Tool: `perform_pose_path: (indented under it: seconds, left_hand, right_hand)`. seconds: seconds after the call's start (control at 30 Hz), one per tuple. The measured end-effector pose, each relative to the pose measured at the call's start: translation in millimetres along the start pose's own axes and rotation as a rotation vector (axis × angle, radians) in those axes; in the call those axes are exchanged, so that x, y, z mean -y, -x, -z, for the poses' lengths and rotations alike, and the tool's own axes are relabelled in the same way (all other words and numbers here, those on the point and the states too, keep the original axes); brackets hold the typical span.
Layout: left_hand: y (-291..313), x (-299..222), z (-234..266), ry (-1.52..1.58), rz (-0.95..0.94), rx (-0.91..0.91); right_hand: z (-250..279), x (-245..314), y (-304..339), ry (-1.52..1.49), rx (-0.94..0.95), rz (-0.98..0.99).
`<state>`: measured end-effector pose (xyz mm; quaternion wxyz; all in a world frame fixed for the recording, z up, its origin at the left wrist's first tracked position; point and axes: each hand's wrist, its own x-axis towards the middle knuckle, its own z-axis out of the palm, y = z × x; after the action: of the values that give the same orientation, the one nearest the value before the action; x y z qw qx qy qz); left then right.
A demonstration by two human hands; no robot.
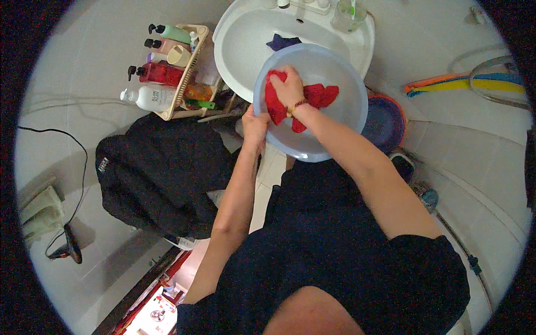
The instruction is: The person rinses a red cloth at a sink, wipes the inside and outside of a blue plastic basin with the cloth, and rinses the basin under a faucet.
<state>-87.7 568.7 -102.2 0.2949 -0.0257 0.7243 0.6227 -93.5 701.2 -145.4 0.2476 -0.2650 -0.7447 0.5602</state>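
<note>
A pale blue plastic basin (340,123) rests over the front edge of the white sink (237,53). My left hand (255,128) is closed on the basin's left rim. Inside the basin, my right hand (288,90) has its fingers closed on red cloth (274,105), bunched toward the left wall. More red cloth (322,96) spreads out to the right of that wrist; whether it is one piece or two I cannot tell. Behind the basin, a small crumpled dark blue cloth (283,42) lies in the sink bowl.
A beige rack (187,72) of pump bottles stands left of the sink. Below it hangs a black padded jacket (167,173). A glass cup (349,17) sits at the sink's back right; a dark basin with an orange rim (385,123) is at right.
</note>
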Motion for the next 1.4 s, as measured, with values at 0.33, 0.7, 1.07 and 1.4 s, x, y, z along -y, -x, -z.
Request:
perform_pose_path:
  seconds: [0.33,0.7,1.07,1.4]
  left_hand:
    - [-3.6,-7.3,1.6,0.085,0.011,-0.023]
    - [18.1,-7.4,-0.7,0.017,-0.084,-0.073]
    - [23.5,14.7,-20.0,0.253,-0.279,-0.478]
    - [19.4,1.6,-7.8,0.294,-0.166,-0.265]
  right_hand:
    - [21.4,1.1,32.9,-0.014,0.653,0.233]
    - [-1.8,-28.8,-9.1,-0.036,-0.163,-0.185]
    - [14.7,13.2,33.0,-0.067,0.745,0.297]
    - [9.8,27.5,25.3,-0.076,0.525,0.070]
